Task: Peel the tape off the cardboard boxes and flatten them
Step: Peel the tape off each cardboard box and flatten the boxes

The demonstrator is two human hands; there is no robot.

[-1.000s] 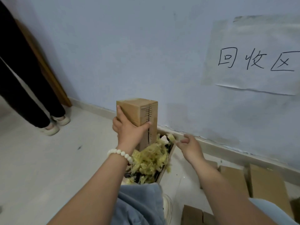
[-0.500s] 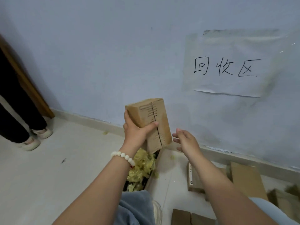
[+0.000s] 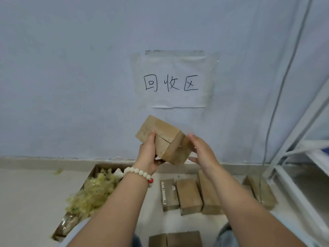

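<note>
The cardboard box (image 3: 161, 138) is held up in the air in front of the wall (image 3: 71, 77), tilted so that its far end points up and to the left, just below a paper sign (image 3: 175, 81) with handwritten characters taped to that wall. The left hand (image 3: 148, 155) grips it from the near left side, thumb on the top face across a dark slit line and fingers curled underneath. A bracelet of pale beads (image 3: 140, 173) sits on that wrist.

The right hand (image 3: 201, 150) is at the box's right end, fingers loosely spread above and thumb below. It is not clamped on anything, and the blur there hides whether it touches the cardboard.

On the floor (image 3: 26, 193) below, near the edge where it meets the wall, an open carton (image 3: 97, 168) lies to the left, heaped with crumpled yellowish tape scraps (image 3: 92, 195). To its right, a row of closed boxes (image 3: 188, 195) lies side by side, touching one another. Two more boxes (image 3: 175, 238) show at the bottom edge of the view, between the forearms.

A white metal frame (image 3: 293, 157) stands at the floor's right side, with a thin cable (image 3: 277, 86) running down the wall beside it.
</note>
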